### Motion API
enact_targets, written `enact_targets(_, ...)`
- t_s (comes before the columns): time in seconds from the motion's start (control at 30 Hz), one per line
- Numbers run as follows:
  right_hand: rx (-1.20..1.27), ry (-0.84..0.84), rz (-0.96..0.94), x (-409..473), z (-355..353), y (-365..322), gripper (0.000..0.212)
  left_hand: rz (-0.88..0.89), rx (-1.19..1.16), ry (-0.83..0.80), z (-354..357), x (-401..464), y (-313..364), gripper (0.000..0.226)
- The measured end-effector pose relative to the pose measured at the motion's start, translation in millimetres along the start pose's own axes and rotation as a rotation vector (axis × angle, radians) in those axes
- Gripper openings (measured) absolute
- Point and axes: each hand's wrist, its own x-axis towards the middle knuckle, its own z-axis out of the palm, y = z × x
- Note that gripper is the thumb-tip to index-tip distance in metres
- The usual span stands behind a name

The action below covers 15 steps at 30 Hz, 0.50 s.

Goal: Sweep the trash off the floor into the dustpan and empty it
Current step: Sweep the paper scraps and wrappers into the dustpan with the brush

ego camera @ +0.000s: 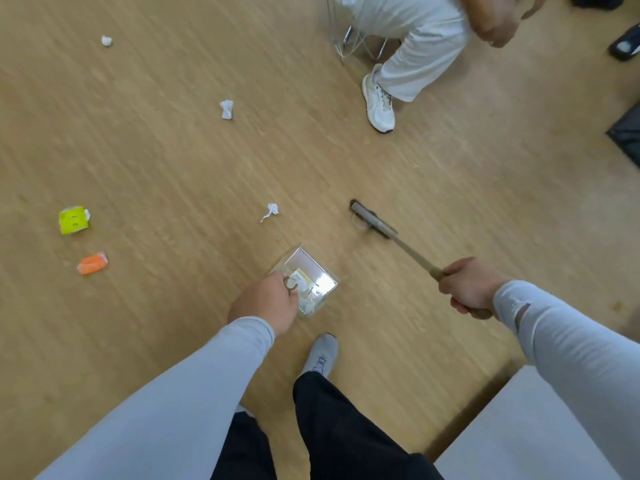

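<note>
My left hand [266, 301] grips the handle of a shiny metal dustpan [308, 271] low over the wooden floor, with some paper inside it. My right hand [465, 287] grips the wooden handle of a broom [372, 220], whose dark head rests on the floor right of the dustpan. Crumpled white paper bits lie on the floor: one [272, 211] just beyond the dustpan, one [227, 109] farther off, one [106, 40] at the far left. A yellow-green carton [73, 220] and an orange wrapper [91, 264] lie to the left.
A seated person in white trousers and a white shoe [379, 98] is at the top right, on a metal-legged chair [356, 43]. A grey surface [519, 431] fills the bottom right corner. A dark object [628, 133] sits at the right edge. My own foot [320, 355] stands behind the dustpan.
</note>
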Motion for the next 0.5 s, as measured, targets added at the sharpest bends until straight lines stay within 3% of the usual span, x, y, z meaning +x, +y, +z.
enact_targets(0.13, -0.102, -0.132, -0.068, -28.0, -13.2, 22.9, 0.027, 0.007, 0.003, 0.01, -2.2, -0.9, -1.8, 0.021)
enact_targets(0.3, 0.144, -0.179, -0.058, -39.4, -47.3, 64.5, 0.03, 0.026, 0.01, 0.028, -2.3, -2.0, -3.1, 0.019)
enact_targets(0.5, 0.01, -0.111, -0.133, -45.9, 1.1, 24.8, 0.038, 0.029, 0.007, 0.032, 0.1, -8.9, -6.2, 0.021)
